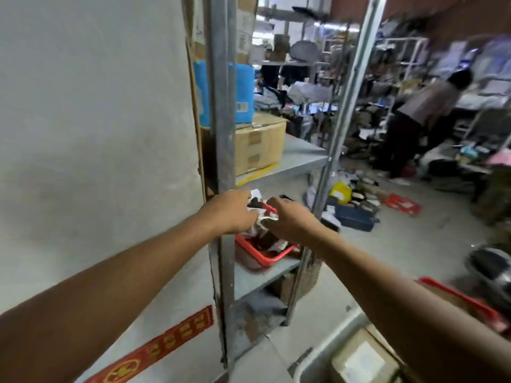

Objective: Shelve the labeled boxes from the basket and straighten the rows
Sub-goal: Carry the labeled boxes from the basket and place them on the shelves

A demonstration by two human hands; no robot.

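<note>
My left hand and right hand meet over the red basket, fingers of both curled around a blurred dark-and-white packet held just above it; I cannot tell what the packet is. The basket sits on a lower grey shelf of the metal rack, close behind the rack's front post, and holds more dark and white items too smeared to name. One shelf above the basket, a taped cardboard carton stands with a blue package on top of it. Left of the rack, a pale wall carries a red-and-gold strip near the floor. Below and to the right of the rack, a labelled cardboard box lies in a grey bin, beside a second red basket. Beyond the rack, a person bends toward cluttered shelving, with boxes scattered on the floor.
</note>
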